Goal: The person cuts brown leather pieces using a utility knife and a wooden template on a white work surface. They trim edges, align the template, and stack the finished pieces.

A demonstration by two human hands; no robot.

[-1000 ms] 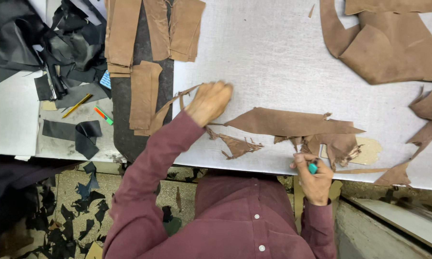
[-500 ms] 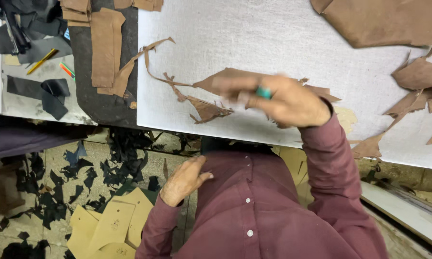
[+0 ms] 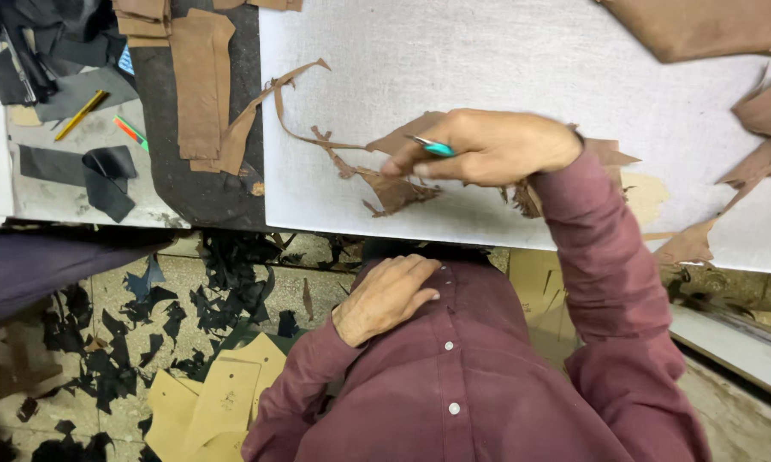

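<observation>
Gripping one teal-handled knife [image 3: 434, 147] (right hand [image 3: 488, 147]), one brown leather scrap [image 3: 398, 190] below.

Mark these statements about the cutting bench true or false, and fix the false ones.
1. The right hand holds a teal-handled tool over the brown leather offcut. True.
2. The left hand presses down on the white cutting board. False: it rests against the maroon shirt, below the bench edge.
3. Black scraps lie scattered on the floor. True.
4. The yellow pencil lies on the white cutting board. False: it lies off to the side of the board, beside black pieces.
5. Tan card patterns lie on the floor. True.
</observation>
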